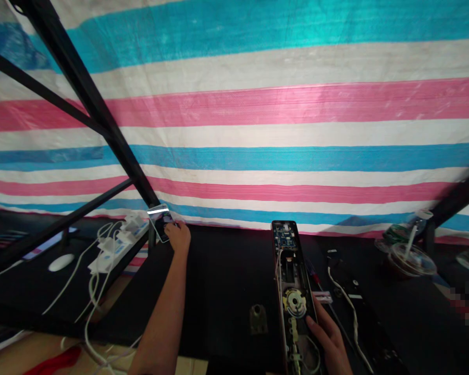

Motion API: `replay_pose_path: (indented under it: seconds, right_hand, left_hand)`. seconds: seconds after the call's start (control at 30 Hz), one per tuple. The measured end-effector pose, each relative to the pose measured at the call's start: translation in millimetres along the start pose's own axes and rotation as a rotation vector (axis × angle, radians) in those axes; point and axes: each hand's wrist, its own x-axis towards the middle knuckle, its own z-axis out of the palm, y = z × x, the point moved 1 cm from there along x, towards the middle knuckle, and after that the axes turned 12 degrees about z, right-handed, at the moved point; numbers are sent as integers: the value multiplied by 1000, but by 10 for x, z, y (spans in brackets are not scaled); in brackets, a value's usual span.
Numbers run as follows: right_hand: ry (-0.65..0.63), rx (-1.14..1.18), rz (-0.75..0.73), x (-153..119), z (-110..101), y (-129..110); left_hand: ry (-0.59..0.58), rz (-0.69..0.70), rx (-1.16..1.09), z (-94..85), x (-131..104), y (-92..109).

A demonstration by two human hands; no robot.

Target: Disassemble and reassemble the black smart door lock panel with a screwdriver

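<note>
My left hand (179, 237) reaches out to a smartphone (159, 223) that stands tilted by the dark metal post, its fingers closed at the phone's right edge. In my right hand (330, 336) is a long, narrow electronic door lock housing (287, 276), opened so that its inside shows. The thumb lies near a round metal part in it, and the fingers wrap the right side. A blue circuit board (285, 237) fills the far end of the housing, and thin wires run along its left side. Left of the housing, a small dark metal piece (258, 319) lies on the table.
A white power strip (119, 247) with plugs and cables, and a white mouse (61, 262), are at the left. Right of the housing lie a screwdriver (312, 273) and a white cable (352, 307). A plastic cup with straw (410, 260) stands farther right. Striped sheeting (281, 104) hangs behind.
</note>
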Motion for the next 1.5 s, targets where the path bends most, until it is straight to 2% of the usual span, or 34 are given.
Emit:
replay_pose_path:
  seconds: [0.13, 0.27, 0.33, 0.4, 0.43, 0.5, 0.67, 0.73, 0.77, 0.83, 0.97, 1.1, 1.2, 1.5]
  right_hand:
    - [3, -6, 27, 31, -102, 17]
    - [11, -55, 14, -12, -142, -19]
    - [24, -54, 29, -18, -152, -30]
    - [29, -57, 53, -2, -157, -33]
    - [29, -60, 60, 9, -156, -32]
    - [28, -68, 58, 25, -139, -27]
    - [59, -51, 7, 4, -35, -27]
    - [48, -42, -9, -8, 7, -36]
    - [40, -43, -17, -9, 23, -39]
    - [27, -47, -32, -4, 51, -38]
    - [18, -27, -39, 19, 102, -24]
    - [-5, 3, -44, -1, 151, -83]
    - [1, -14, -61, -44, 162, -171]
    - [46, -27, -105, -164, 133, -318]
  left_hand:
    - [20, -42, 17, 18, 167, -39]
    - [-6, 24, -44, -70, 286, 102]
    - [-46, 67, -109, -109, 267, 215]
    - [-106, 75, -190, -125, 111, 332]
    - [-145, 64, -236, -126, -37, 391]
    - [-240, 32, -343, -132, -487, 518]
    - [-543, -42, -629, -312, -2086, 907]
    - [-753, -261, -896, -429, -2598, 1043]
    - [-829, -348, -961, -487, -2774, 1094]
    - [-926, -459, -1077, -588, -2970, 1162]
    - [-938, -466, -1134, -705, -3038, 1211]
    - [-835, -552, -1131, -757, -3160, 1269]
    - [-782, -626, -1207, -786, -3257, 1368]
    - [-765, -556, -1349, -944, -3157, 1674]
